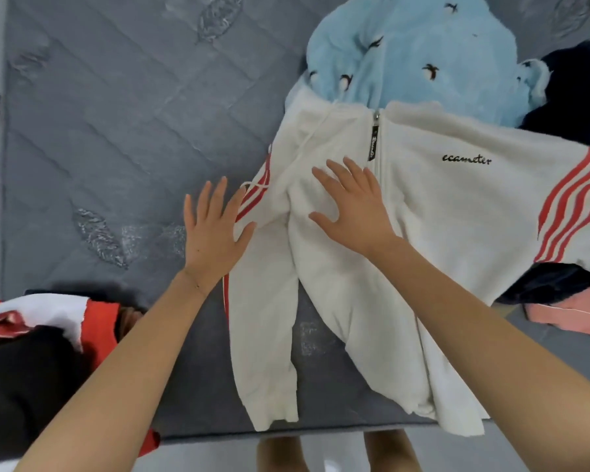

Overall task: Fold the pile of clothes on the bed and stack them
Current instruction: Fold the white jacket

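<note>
Head view. A white zip jacket (pixel 423 199) lies front-up on the grey quilted mattress (pixel 116 131), right of the middle of the frame. Its long axis runs from 12 o'clock to 6 o'clock. The collar and the zip (pixel 377 148) point away from the person toward 12, and the hem points toward 6, where it hangs over the near edge of the bed. The spread sleeve (pixel 576 206), with red wavy stripes, reaches out toward 3 o'clock. The folded sleeve (pixel 263 301) lies alongside the body, its cuff pointing toward 6.

The right hand (pixel 353 206) lies flat, palm down, on the chest of the jacket just beside the zip. Its fingers are straight and spread toward 11 o'clock, gripping nothing. The left hand (pixel 212 229) is also flat and fully spread, fingers toward 12. Its thumb is on the top of the folded sleeve and its fingers are over the mattress. It holds nothing.

At 12 o'clock from the jacket, touching its collar, is a crumpled light blue fleece (pixel 406 56) with small dark bird marks. At 2 o'clock a dark navy garment (pixel 579 93) lies against the fleece. At 4 o'clock a pink garment (pixel 566 315) shows below the spread sleeve. At 8 o'clock, well apart from the jacket, sits a stack of black, red and white clothes (pixel 24 362).
</note>
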Demonstrator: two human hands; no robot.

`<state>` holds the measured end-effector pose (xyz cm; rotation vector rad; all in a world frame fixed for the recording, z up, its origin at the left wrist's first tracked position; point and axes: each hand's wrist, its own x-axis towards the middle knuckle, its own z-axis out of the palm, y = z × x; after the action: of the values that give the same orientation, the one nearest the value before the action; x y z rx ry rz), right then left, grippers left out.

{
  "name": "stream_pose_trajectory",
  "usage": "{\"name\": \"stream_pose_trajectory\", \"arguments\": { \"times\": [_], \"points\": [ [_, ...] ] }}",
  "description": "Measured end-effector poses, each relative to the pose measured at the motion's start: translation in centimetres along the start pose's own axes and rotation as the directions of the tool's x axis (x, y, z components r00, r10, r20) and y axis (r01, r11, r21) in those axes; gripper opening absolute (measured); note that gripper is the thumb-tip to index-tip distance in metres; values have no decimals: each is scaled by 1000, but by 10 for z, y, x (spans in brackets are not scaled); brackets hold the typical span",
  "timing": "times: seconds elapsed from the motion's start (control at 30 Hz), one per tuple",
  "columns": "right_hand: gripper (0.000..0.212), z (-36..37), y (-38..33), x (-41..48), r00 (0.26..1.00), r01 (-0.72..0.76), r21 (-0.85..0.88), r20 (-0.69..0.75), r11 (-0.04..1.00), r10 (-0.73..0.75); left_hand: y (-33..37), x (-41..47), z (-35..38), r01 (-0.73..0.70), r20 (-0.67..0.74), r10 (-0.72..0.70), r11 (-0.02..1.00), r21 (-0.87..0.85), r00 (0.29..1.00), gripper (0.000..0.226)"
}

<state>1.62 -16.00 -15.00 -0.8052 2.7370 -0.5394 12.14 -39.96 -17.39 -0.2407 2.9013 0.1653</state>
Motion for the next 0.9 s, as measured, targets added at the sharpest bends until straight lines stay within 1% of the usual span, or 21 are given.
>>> {"name": "stream_pose_trajectory", "arguments": {
  "times": [0.13, 0.23, 0.3, 0.4, 0.5, 0.57, 0.6, 0.67, 0.77, 0.83, 0.9],
  "points": [
    [69, 22, -22, 19, 994, 90, -10, 60, 996, -90, -23, -8, 24, 107, 21, -105, 990, -88, 994, 64],
    [67, 41, -31, 35, 981, 166, -16, 101, 986, -163, -27, -7, 44, 182, 55, -174, 961, -207, 983, 55],
    [66, 54, -31, 45, 970, 212, -21, 126, 977, -207, -26, -5, 60, 227, 62, -218, 924, -309, 974, 48],
    [63, 70, -32, 59, 954, 265, -24, 153, 964, -258, -24, 1, 80, 250, 20, -274, 842, -478, 962, 33],
    [56, 81, -36, 71, 939, 316, -26, 150, 948, -309, -18, 7, 85, 267, 0, -353, 707, -655, 935, 19],
    [50, 88, -40, 80, 919, 380, -33, 124, 924, -373, -13, 6, 83, 252, 11, -364, 623, -741, 932, 15],
    [46, 90, -41, 85, 907, 406, -20, 127, 913, -401, -11, 5, 81, 227, -1, -354, 601, -766, 935, 14],
    [40, 94, -46, 90, 900, 409, 56, 139, 911, -412, -9, 2, 75, 190, -13, -348, 543, -818, 937, 13],
    [39, 95, -57, 94, 926, 333, 188, 118, 924, -358, -14, 1, 67, 195, -1, -399, 450, -871, 917, 14],
    [38, 94, -65, 97, 926, 321, 217, 130, 922, -353, -19, 0, 60, 201, 17, -411, 409, -890, 911, 14],
    [36, 96, -72, 100, 916, 326, 209, 169, 922, -363, -24, 0, 55, 213, 48, -407, 371, -904, 912, 12]
  ]
}}
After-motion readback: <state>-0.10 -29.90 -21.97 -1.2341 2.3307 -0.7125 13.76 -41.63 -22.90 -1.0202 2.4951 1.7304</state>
